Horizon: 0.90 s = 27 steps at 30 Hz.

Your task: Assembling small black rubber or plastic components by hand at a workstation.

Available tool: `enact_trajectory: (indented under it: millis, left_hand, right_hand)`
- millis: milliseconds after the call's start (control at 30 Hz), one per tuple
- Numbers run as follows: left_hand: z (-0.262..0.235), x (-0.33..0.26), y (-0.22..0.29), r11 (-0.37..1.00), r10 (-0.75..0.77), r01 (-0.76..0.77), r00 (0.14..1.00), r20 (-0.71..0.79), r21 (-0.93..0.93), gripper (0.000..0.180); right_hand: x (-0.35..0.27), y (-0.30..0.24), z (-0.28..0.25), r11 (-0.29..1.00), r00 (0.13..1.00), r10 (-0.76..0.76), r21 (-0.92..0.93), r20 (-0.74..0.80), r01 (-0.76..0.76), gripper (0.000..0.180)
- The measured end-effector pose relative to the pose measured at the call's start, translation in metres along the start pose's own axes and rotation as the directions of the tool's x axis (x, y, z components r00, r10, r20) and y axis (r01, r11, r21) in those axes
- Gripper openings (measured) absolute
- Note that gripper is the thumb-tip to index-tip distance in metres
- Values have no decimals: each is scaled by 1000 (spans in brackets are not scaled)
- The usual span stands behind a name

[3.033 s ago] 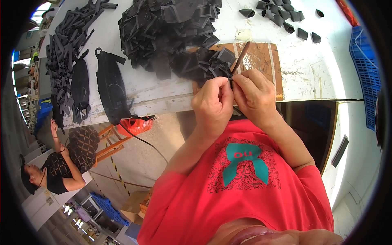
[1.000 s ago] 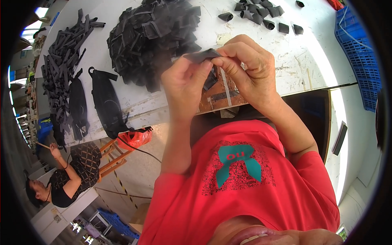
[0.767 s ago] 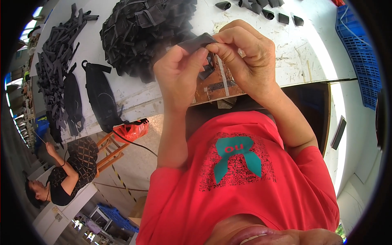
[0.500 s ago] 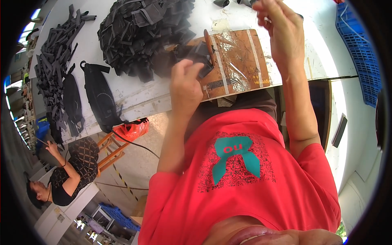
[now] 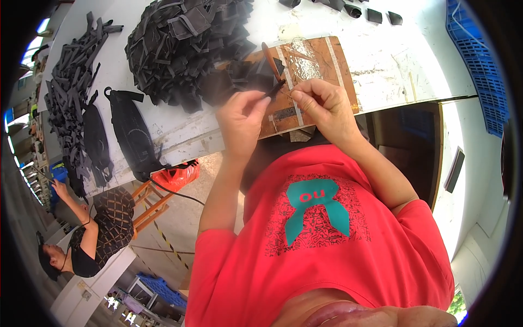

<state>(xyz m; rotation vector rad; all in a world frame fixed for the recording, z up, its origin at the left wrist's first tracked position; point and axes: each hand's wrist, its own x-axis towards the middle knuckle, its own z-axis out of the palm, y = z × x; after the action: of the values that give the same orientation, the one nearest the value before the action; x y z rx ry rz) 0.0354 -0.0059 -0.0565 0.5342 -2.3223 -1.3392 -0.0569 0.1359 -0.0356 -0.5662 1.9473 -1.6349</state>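
My left hand (image 5: 241, 124) pinches a small black fabric piece (image 5: 277, 89) between thumb and fingertips above the front of a brown board (image 5: 318, 62). Close on its right, my right hand (image 5: 326, 108) is closed in a pinch at the end of that piece; what its fingertips hold is too small to make out. Just beyond the hands, a slim brown rod (image 5: 268, 57) leans up over the board. More black fabric pieces (image 5: 231, 79) lie on the board's left part, blurred near my left hand.
A large heap of black fabric pieces (image 5: 185, 46) covers the table (image 5: 376, 76) at the far left. Left of it are black strips (image 5: 71, 92) and a black pouch (image 5: 133, 131). Small black pieces (image 5: 373, 16) lie far right, near a blue crate (image 5: 479, 76). Another person (image 5: 90, 234) sits at left.
My right hand has come down from the far right to meet my left hand over the board. Several small black pieces now show where it was. My left hand has shifted slightly nearer.
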Motion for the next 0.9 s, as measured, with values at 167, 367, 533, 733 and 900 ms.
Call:
enact_trajectory:
  millis: [167,367,533,733,900]
  left_hand:
    - [-5,-6,27,570,-322,384,918,233,-726,11]
    - [-2,-8,34,566,-277,274,952,134,-777,12]
    - [-1,-11,33,623,-238,229,966,98,-748,11]
    - [14,-15,43,961,-78,23,979,-190,-277,8]
    - [13,-4,52,591,-401,213,915,-54,-778,19]
  right_hand:
    - [-3,-14,10,938,943,-333,-102,-7,330,13]
    - [-4,-25,8,926,929,-367,-73,51,370,18]
    - [-8,-28,6,933,938,-338,-106,80,345,18]
    - [-2,-20,9,712,823,-566,-476,47,516,13]
    - [4,-10,16,675,804,-587,-604,-92,424,13]
